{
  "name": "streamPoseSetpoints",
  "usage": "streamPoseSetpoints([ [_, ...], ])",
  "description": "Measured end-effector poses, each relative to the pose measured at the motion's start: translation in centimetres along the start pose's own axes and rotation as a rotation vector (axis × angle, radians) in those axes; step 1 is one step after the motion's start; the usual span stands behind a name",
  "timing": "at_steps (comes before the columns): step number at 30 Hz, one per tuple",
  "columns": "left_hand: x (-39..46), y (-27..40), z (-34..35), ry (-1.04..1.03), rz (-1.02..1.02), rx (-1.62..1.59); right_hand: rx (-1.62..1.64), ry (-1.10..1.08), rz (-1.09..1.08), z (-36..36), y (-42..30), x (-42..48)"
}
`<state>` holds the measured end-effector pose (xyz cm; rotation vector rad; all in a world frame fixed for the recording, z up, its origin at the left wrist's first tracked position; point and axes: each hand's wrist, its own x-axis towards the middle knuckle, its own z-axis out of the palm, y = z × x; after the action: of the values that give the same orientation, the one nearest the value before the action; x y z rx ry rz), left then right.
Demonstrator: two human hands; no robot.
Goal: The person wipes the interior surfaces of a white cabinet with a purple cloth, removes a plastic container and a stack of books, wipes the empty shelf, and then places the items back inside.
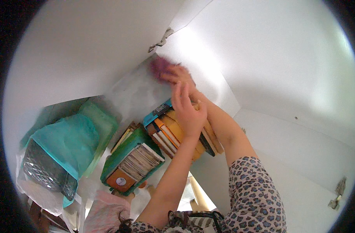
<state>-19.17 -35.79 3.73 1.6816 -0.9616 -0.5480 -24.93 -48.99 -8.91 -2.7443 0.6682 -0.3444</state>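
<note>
My right hand (179, 74) is shut on a purple cloth (161, 67), pressed to the grey-white shelf surface (131, 87) near the cabinet's back corner; both are blurred. Nearer to me, my left hand (189, 113) is over the upright books, its fingers spread beside my right wrist. The row of books (167, 137) has a blue box-like item (157, 112) at its far end. Whether my left hand touches the books is hard to tell.
To the left stand a green holder (122, 160) packed with thin items and a teal bag (69, 139) around a dark, patterned object. Metal hinges (160, 40) sit on the white cabinet panels. Lower left, a pink-and-white cloth (107, 209) shows.
</note>
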Motion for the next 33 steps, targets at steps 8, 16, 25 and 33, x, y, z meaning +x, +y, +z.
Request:
streamPoseSetpoints([
  [8,-0.2,0.2,0.0,-0.056,-0.08,0.045,0.019,-0.401,0.391,-16.4,-3.2,-2.4],
  [16,0.1,0.6,-0.5,-0.018,-0.038,0.017,-0.559,-1.289,-0.295,-37.8,-8.6,-8.4],
  [25,-0.2,-0.5,0.0,0.037,0.046,0.05,-0.708,-1.433,-0.197,-37.0,-2.4,-20.9],
  [33,-0.2,-0.5,0.1,0.041,0.063,0.029,-1.254,-1.038,-0.237,-26.4,3.4,-11.3],
])
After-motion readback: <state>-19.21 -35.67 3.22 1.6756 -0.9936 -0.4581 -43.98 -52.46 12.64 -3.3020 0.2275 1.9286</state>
